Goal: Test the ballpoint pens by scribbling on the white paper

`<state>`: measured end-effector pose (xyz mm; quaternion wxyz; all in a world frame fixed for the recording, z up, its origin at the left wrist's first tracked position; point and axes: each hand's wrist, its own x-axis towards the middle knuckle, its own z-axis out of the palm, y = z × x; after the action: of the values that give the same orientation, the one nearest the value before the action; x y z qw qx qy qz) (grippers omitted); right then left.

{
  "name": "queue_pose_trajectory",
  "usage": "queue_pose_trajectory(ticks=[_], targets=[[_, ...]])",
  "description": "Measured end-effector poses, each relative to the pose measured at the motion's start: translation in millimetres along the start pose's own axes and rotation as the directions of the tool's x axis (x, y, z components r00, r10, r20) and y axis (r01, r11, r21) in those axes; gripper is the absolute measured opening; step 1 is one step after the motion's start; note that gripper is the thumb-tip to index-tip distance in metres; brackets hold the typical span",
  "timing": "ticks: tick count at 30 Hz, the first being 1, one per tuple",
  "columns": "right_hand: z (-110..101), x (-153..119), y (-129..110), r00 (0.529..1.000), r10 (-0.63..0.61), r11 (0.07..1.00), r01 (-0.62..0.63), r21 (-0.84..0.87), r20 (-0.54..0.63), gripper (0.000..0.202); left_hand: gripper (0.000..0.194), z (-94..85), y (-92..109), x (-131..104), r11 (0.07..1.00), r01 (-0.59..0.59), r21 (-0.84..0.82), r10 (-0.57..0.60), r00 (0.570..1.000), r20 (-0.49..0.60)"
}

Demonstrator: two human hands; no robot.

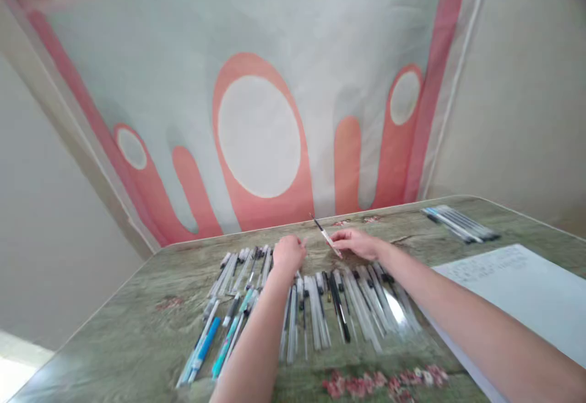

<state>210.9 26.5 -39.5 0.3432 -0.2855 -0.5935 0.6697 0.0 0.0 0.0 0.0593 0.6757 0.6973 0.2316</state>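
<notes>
Woodgrain counter [137,330] is sitting against a pink-and-grey wall [375,36], folks. Right hand [356,243] is pinching a slim pen [328,239], dark end tilting away. Left hand [289,254] is curling nearby, can't tell if it's gripping anything. Clear pen barrels [315,314] are lying below both, blue pen [206,345] further left; paper [526,299] and bundled pens [460,224] are resting right of the right hand.
</notes>
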Motion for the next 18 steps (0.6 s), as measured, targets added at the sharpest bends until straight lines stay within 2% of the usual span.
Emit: queue_pose_trajectory(ticks=[3,6,9,11,16,18], targets=[[-2.1,2.0,2.2,0.997,-0.041,0.999,0.043,0.03,-0.064,0.026,0.036,-8.8,5.6,4.5,0.967,-0.061,-0.249,0.079,0.995,0.066],[-2.5,1.9,1.1,0.995,-0.069,0.997,0.071,0.033,-0.072,0.026,0.03,-18.4,11.8,6.9,0.847,-0.092,-0.524,0.159,0.984,0.085],[-0.1,-1.1,-4.4,0.994,-0.1,0.995,0.102,0.025,-0.045,0.025,0.031,-27.5,19.4,6.0,0.613,-0.03,-0.789,0.148,0.986,0.077],[3.0,-4.0,-9.3,0.994,-0.107,0.994,0.107,0.01,-0.012,0.025,0.033,-32.2,25.4,4.2,0.44,0.038,-0.897,0.108,0.99,0.095],[13.3,-9.1,-18.4,0.994,-0.068,0.997,0.071,-0.031,0.089,0.026,0.024,-40.1,38.2,0.9,0.061,0.127,-0.99,0.032,0.991,0.129],[16.6,-9.6,-19.7,0.992,-0.073,0.996,0.077,-0.037,0.098,0.026,0.02,-42.3,40.2,1.0,-0.06,0.151,-0.987,0.032,0.988,0.149]])
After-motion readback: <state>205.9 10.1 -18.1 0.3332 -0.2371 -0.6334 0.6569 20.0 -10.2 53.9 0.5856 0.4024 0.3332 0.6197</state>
